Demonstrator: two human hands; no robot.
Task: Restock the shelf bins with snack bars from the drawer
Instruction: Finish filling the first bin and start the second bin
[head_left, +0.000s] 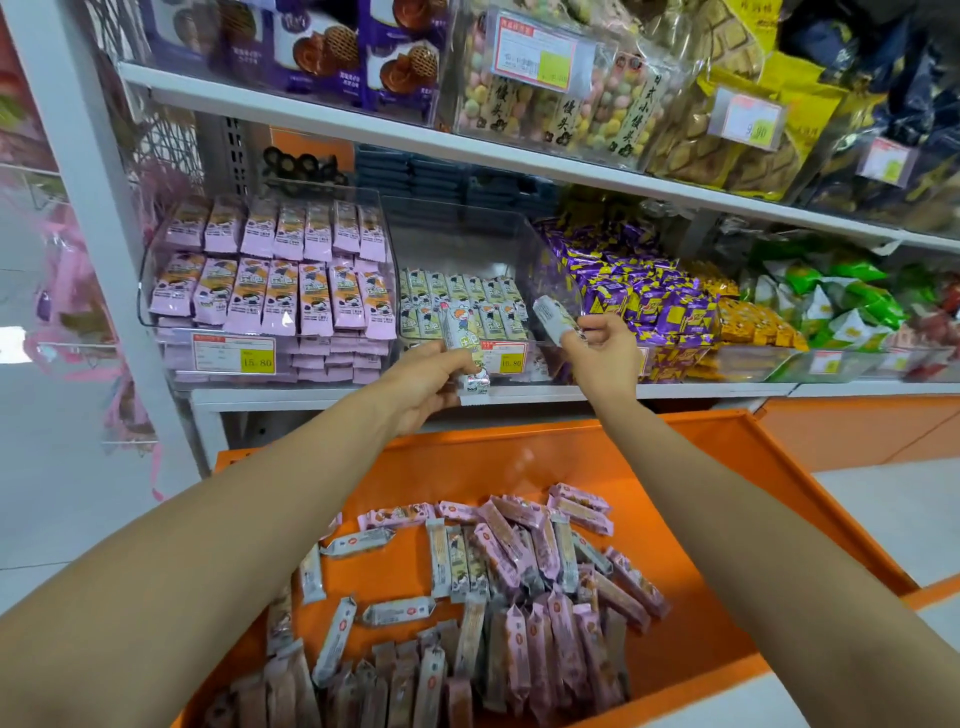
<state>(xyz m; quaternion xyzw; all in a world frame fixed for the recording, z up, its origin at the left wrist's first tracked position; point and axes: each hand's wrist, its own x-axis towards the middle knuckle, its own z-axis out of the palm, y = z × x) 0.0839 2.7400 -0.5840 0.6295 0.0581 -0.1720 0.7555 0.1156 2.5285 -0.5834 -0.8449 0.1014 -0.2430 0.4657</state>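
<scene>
Both hands at the green-bar bin (462, 249), each pinching one bar.
Your left hand (423, 382) clamps a green bar (464, 338), right hand (602, 353) a blurred bar (553, 317); it could drop into the purple candy (639, 296).

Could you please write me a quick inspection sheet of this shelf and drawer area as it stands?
Surface: white shelf carrying clear bins; open orange drawer below it.
Job's things: pink-bar bin looks well filled; pale green-bar bin holds one low layer; loose snack bars lie scattered in the drawer.
Clutter: purple snack packs and green packs in neighbouring bins.
Grippers: left hand holds a pale green bar; right hand pinches a silver-backed bar in its fingers.
Cables: nothing seen.
Surroundings: upper shelf of biscuit packs; pale floor.
</scene>
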